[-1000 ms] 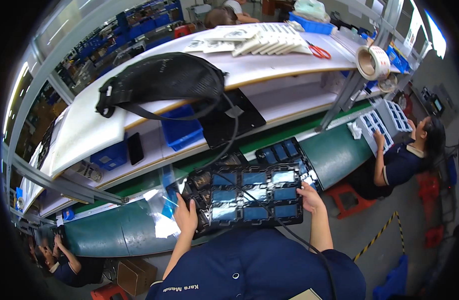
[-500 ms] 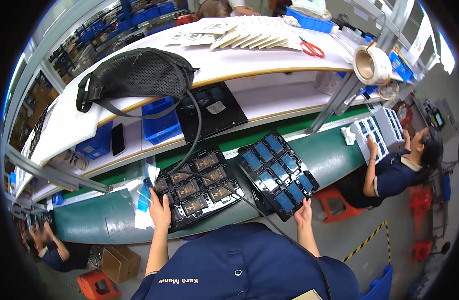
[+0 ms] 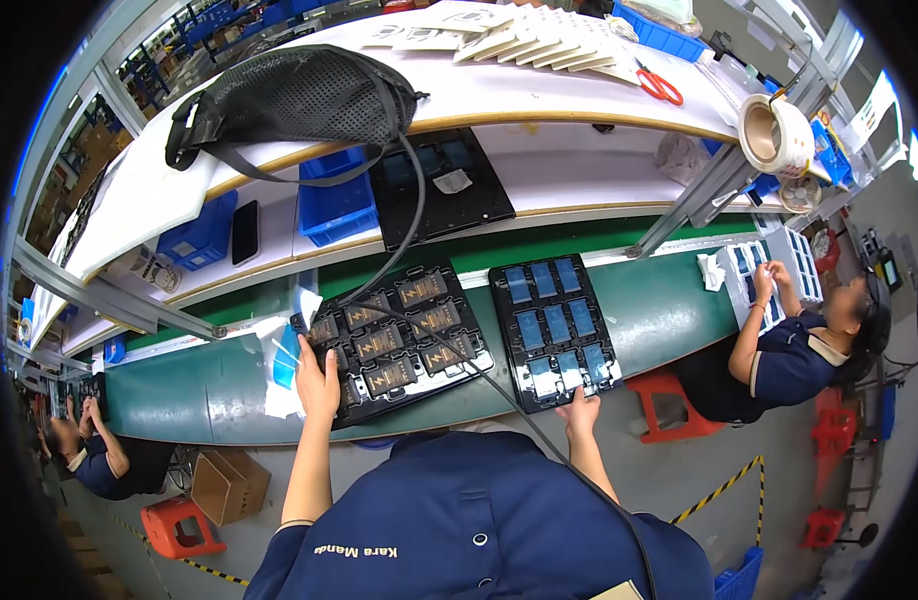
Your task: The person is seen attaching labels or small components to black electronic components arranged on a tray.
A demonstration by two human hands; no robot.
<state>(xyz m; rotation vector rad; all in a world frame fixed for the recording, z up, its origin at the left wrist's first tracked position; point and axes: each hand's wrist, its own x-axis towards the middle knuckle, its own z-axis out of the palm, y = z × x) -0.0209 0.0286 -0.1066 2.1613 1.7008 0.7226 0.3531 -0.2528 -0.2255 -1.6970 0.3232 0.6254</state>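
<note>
My left hand (image 3: 317,382) grips the left edge of a black tray (image 3: 354,398), with its thumb over the rim. In that tray lie several dark rectangular batteries (image 3: 381,341) with gold lightning marks, in moulded pockets. My right hand (image 3: 579,412) holds the near edge of a second black tray (image 3: 506,318), thumb on top and fingers hidden below. Several flat parts with blue faces (image 3: 556,323) fill its pockets in rows. Both trays rest on the green bench, side by side with a narrow gap. A black cable (image 3: 499,395) passes across the left tray and hangs in front.
Above the bench, a white shelf (image 3: 539,110) carries a black mesh bag (image 3: 289,100), red scissors (image 3: 660,87) and a tape roll (image 3: 775,136). Beneath it are blue bins (image 3: 337,207), a phone (image 3: 245,232) and a black board (image 3: 444,215). A co-worker (image 3: 794,350) sits at right.
The right tray has turned from a slant to nearly straight, squaring over the dark tray that showed beneath it. My right hand moved with it. My left hand stays at the left tray's edge.
</note>
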